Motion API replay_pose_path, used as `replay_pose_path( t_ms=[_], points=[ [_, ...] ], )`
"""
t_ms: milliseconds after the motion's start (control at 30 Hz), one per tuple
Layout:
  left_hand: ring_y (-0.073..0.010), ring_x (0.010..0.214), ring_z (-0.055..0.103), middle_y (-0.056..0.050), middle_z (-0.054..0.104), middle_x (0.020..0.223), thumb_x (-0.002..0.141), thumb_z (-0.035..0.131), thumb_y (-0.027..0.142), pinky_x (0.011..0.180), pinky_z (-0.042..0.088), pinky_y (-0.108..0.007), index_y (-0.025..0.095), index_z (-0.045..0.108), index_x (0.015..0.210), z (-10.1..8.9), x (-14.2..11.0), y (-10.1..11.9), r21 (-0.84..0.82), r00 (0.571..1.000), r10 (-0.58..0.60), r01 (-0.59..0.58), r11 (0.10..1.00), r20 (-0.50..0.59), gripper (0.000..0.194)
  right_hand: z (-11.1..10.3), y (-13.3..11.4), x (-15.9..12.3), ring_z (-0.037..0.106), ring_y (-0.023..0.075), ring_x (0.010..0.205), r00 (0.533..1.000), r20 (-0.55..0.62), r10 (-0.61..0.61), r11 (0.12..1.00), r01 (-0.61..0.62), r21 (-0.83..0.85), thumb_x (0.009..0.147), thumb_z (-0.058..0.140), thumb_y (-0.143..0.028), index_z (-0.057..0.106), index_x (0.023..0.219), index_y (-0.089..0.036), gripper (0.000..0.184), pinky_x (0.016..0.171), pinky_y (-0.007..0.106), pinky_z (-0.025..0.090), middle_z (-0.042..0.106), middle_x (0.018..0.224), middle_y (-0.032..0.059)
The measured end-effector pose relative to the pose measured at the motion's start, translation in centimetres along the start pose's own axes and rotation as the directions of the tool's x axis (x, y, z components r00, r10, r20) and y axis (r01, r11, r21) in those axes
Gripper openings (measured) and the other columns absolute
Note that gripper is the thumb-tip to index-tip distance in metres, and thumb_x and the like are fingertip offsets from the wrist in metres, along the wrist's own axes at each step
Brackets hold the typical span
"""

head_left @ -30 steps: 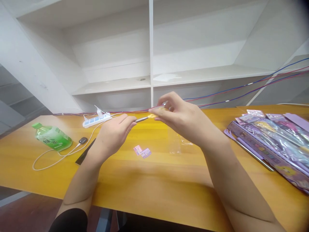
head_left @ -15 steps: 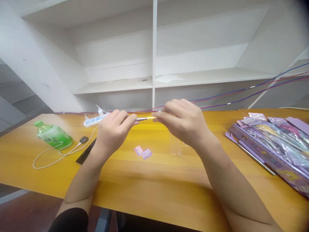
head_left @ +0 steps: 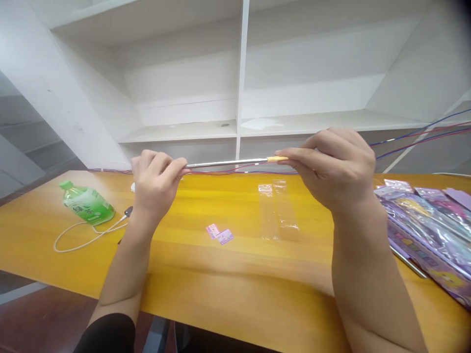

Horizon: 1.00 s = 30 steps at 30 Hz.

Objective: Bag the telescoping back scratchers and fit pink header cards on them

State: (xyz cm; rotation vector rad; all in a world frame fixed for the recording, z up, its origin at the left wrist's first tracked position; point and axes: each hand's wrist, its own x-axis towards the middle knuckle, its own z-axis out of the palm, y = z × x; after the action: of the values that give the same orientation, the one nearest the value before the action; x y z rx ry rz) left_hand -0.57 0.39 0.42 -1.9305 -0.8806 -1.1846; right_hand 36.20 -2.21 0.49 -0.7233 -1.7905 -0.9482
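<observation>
A thin silver telescopic rod (head_left: 228, 163) with a yellow tip (head_left: 276, 159) stretches almost level between my hands, above the table. My left hand (head_left: 156, 179) is closed round its left end, which the fingers hide. My right hand (head_left: 336, 164) pinches the yellow tip between thumb and fingers. Below the rod, two small printed cards (head_left: 220, 234) lie overlapping on the table. Two clear plastic sleeves (head_left: 268, 213) lie flat to the right of the cards.
A green bottle (head_left: 86, 202) lies on the left by a white cable (head_left: 75, 250). At right, a purple case (head_left: 423, 250) is heaped with clear packets (head_left: 419, 211). White shelves (head_left: 184, 130) and red and blue wires (head_left: 405, 137) run behind the wooden table (head_left: 228, 289).
My hands have moved apart, the right one going right and up, the left one going left. Much more of the silver rod shows between them. The plastic sleeves have come into view.
</observation>
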Motion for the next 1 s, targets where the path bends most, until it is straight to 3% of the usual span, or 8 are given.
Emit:
replay_pose_path(
  t_ms=[233,633,733,900,1000],
  points=[
    [-0.0304,0.099,0.056,-0.007,0.063,0.081,0.105,0.062,0.047,0.089,0.027,-0.048,0.030,0.076,0.095,0.5,-0.2,0.4,0.025,0.997,-0.072,0.071,0.997,0.014,0.024,0.3,0.2,0.0,0.053,0.0173,0.072,1.000,-0.001,0.001,1.000,-0.001,-0.002,0.101,0.075,-0.026,0.080,0.104,-0.034,0.010,0.071,0.036,0.037,0.065,0.078,0.0008],
    [-0.0370,0.113,0.049,-0.009,0.054,0.082,0.103,0.059,0.050,0.102,0.025,-0.055,0.031,0.074,0.094,0.9,-0.6,-1.2,-0.039,0.988,-0.152,0.151,0.988,-0.020,0.026,-0.4,0.1,0.1,0.051,0.0162,0.073,1.000,-0.019,-0.018,0.997,0.017,-0.081,0.103,0.072,-0.028,0.080,0.104,-0.035,0.011,0.074,0.035,0.037,0.065,0.078,0.0002],
    [-0.0374,0.115,0.048,-0.010,0.055,0.082,0.104,0.058,0.053,0.103,0.026,-0.055,0.030,0.073,0.094,0.6,-0.5,-2.2,-0.053,0.986,-0.165,0.164,0.985,-0.018,0.029,-0.6,1.3,-0.1,0.052,0.0149,0.074,0.996,-0.080,-0.050,0.998,0.046,-0.053,0.100,0.076,-0.025,0.080,0.107,-0.034,0.012,0.074,0.034,0.037,0.065,0.078,0.0006],
    [-0.0372,0.116,0.049,-0.010,0.058,0.083,0.104,0.055,0.056,0.105,0.028,-0.055,0.031,0.072,0.092,-0.2,-0.4,-5.3,-0.016,0.988,-0.148,0.147,0.989,-0.037,0.033,-1.1,5.5,-1.2,0.050,0.0124,0.067,0.952,-0.301,-0.050,0.996,0.026,-0.085,0.094,0.082,-0.032,0.084,0.098,-0.032,0.004,0.068,0.032,0.035,0.063,0.071,0.0003],
    [-0.0385,0.122,0.049,-0.010,0.062,0.082,0.105,0.054,0.055,0.104,0.028,-0.056,0.031,0.072,0.092,-0.2,-0.5,-6.4,0.043,0.992,-0.114,0.116,0.992,-0.051,0.033,-1.5,7.0,-2.0,0.051,0.0136,0.065,0.952,-0.305,-0.016,0.995,-0.015,-0.100,0.095,0.081,-0.039,0.085,0.095,-0.033,0.007,0.066,0.034,0.036,0.063,0.069,0.0015]
  ],
)
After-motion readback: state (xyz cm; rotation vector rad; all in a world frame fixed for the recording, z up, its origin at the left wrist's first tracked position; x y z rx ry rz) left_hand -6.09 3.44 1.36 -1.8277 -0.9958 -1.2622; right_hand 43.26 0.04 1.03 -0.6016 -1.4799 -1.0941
